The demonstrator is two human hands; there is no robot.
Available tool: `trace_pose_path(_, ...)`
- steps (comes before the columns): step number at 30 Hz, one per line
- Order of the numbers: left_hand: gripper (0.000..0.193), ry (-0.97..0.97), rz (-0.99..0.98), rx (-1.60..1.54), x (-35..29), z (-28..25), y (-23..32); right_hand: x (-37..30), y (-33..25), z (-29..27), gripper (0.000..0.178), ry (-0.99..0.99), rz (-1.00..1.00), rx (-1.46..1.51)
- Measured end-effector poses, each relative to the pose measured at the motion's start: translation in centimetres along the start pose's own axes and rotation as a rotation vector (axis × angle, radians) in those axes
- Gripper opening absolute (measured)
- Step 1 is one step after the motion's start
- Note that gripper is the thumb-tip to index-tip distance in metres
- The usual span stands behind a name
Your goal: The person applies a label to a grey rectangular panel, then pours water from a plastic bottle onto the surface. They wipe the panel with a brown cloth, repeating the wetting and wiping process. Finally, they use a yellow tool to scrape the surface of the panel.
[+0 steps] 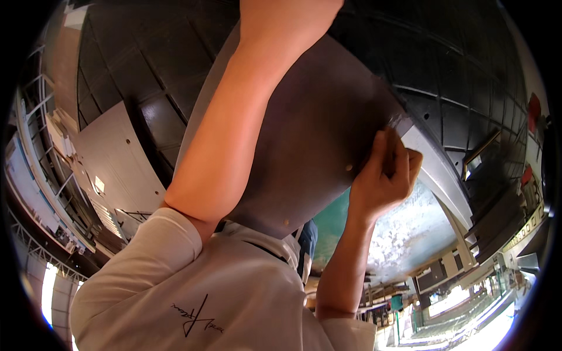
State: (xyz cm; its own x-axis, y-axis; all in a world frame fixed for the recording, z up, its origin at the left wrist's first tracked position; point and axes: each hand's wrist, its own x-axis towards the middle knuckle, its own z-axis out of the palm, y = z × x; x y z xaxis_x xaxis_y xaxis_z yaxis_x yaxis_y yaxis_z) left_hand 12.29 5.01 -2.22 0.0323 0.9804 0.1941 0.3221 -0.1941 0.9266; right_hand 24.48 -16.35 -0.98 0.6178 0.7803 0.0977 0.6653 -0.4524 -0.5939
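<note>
A dark brown flat panel with small round holes lies in front of my body, its near corner close to my waist. My left arm reaches across it to the far side. Only the wrist and the base of my left hand show at the top edge; its fingers are cut off. At the panel's right edge my right hand is closed, thumb and fingers pinched together. A small shiny, clear-looking scrap shows at its fingertips; what exactly it pinches is too dark to make out.
Beneath the panel is a black gridded surface. A grey board with holes lies to the left. A pale panel edge shows past my right hand. Green and whitish floor lies lower right, with workshop furniture beyond.
</note>
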Motion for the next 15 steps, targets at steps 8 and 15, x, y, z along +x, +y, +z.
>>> trace_pose_path(8,0.022,-0.088,0.059,0.655,-4.9,-4.2,2.5,-1.3,1.5,3.0,0.01,0.219,-0.091,0.136)
trace_pose_path(15,0.035,-0.081,-0.132,0.6,-3.7,-4.6,4.0,-2.4,3.8,5.6,0.01,0.337,-0.038,0.384)
